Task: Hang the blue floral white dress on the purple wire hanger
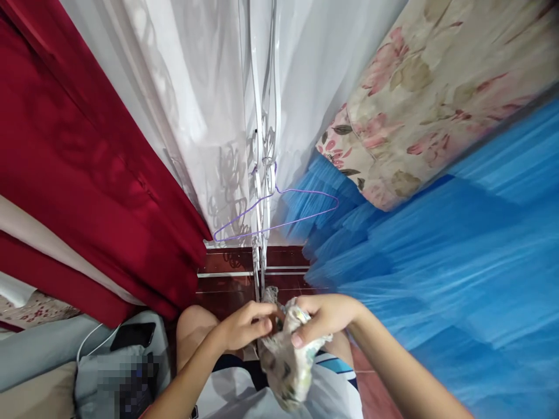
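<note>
A bunched, light-coloured patterned cloth (286, 369) hangs crumpled over my lap; its exact kind I cannot make out. My right hand (327, 317) is closed on its upper right part, the thumb pressed on top of the folds. At the cloth's upper left edge is my left hand (245, 327), fingers bent around a fold and thumb toward the fabric. Its fingertips are partly hidden by the folds. Beyond both hands, a purple wire hanger (301, 220) hangs from a white metal stand (257, 105).
Red curtain-like fabric (109, 174) hangs at left, blue tulle (419, 267) and a floral cloth (406, 116) at right. White curtains (209, 87) hang behind the stand. A dark phone (133, 336) and white cable lie on a grey cushioned surface (48, 346). The floor (231, 298) is red tile.
</note>
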The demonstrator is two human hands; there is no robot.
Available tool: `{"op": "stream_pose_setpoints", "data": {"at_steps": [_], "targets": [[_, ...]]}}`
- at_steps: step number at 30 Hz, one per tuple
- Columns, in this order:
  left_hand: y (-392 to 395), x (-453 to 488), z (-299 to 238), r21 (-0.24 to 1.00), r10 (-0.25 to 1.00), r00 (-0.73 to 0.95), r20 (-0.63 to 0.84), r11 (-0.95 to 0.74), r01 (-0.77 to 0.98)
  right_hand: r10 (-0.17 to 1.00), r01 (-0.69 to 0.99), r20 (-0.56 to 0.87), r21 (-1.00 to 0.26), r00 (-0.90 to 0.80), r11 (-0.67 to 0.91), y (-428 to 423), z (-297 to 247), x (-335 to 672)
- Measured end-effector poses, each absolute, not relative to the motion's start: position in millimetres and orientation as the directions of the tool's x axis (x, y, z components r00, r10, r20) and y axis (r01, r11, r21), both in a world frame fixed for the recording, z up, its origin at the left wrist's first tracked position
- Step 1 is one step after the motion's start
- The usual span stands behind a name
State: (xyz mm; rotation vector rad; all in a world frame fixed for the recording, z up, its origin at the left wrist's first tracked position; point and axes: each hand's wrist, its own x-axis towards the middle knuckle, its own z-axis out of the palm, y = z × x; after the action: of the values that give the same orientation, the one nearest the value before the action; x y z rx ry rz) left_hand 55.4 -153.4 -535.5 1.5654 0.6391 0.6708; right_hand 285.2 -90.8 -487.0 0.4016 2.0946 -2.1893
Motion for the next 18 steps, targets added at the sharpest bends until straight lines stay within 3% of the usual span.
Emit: {"op": "stream_pose_setpoints", "data": {"at_steps": [4, 8, 11, 14, 18], "targets": [[-165.0, 73.6, -534.5, 0.967, 0.794, 0.587, 0.161, -0.245, 0.067, -0.048, 0.287, -0.292, -0.954, -0.955, 0.09, -92.5, -467.8, 287.7], [-173.4, 97.3, -534.1, 0.901, 0.758, 0.571, 0.315, -0.428, 0.071, -0.067, 0.276, -0.297, -0.935, -0.953, 0.225, -98.8, -455.9, 294.0], [-171.7, 95.4, -538.5, 0.892, 0.792, 0.543, 0.28, -0.424, 0.158, 0.078, 0.328, -0.32, -0.896, -0.944, 0.3, -97.5, -441.0, 314.2], [-157.0, 67.1, -544.0, 0.858, 0.811, 0.557, 0.178, -0.405, 0.316, 0.321, 0.417, -0.331, -0.873, -0.888, 0.252, -87.0, -430.0, 338.2], [-119.5, -1.4, -550.4, 0.665, 0.851, 0.509, 0.131, -0.457, 0.591, 0.682, 0.425, -0.207, -0.89, -0.701, 0.167, -66.2, -445.2, 350.6]]}}
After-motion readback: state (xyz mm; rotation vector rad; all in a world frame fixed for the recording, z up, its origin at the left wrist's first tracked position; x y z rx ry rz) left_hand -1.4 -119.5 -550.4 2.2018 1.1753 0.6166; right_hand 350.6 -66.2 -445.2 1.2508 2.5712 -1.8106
